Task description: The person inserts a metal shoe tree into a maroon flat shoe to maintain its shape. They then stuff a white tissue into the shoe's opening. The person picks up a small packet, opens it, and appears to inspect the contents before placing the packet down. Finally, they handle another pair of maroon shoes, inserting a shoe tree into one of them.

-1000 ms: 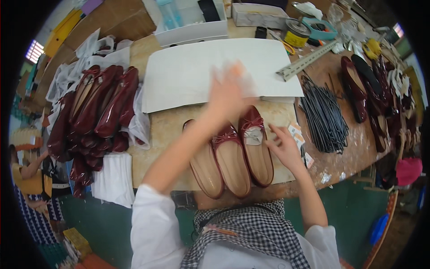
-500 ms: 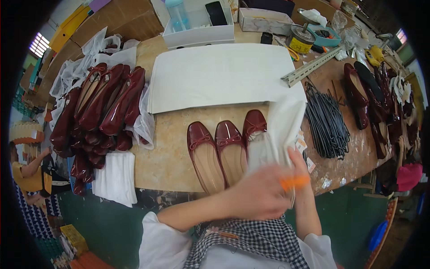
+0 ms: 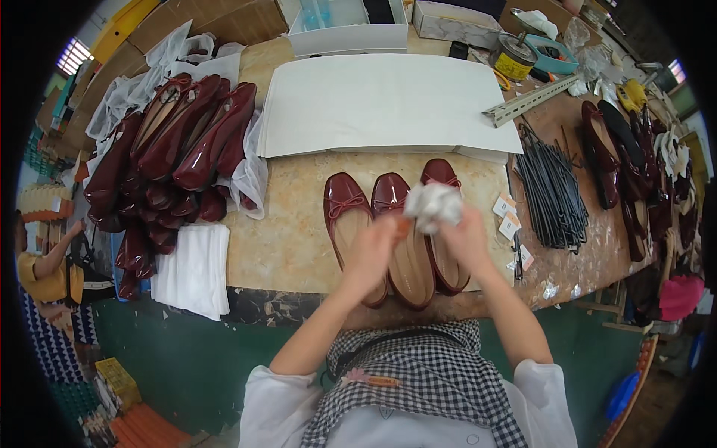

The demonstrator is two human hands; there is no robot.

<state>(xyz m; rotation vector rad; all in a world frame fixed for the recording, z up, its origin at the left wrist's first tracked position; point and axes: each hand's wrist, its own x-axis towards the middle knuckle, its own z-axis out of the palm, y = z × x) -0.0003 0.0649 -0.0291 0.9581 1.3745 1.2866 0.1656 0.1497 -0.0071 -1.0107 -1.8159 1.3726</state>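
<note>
Between my hands is a ball of crumpled white paper (image 3: 435, 207), held over the toes of the shoes. My right hand (image 3: 464, 240) is closed around its right side. My left hand (image 3: 371, 250), slightly blurred, has curled fingers pressed to its left side, with something orange at the fingertips. Below stand three dark red patent flat shoes with bows: a left one (image 3: 345, 193), a middle one (image 3: 390, 188) and a right one (image 3: 439, 172), partly hidden by my hands and the paper.
A stack of white paper sheets (image 3: 388, 104) lies behind the shoes, with a slotted metal bar (image 3: 530, 103) on its right corner. More red shoes (image 3: 190, 142) are piled at left near folded white cloth (image 3: 196, 269). Black rods (image 3: 553, 194) and tags (image 3: 510, 224) lie at right.
The long white sheet that hung from my hands is now a crumpled ball. My hands have moved up over the shoes, and the right shoe shows more. The whole view has shifted slightly.
</note>
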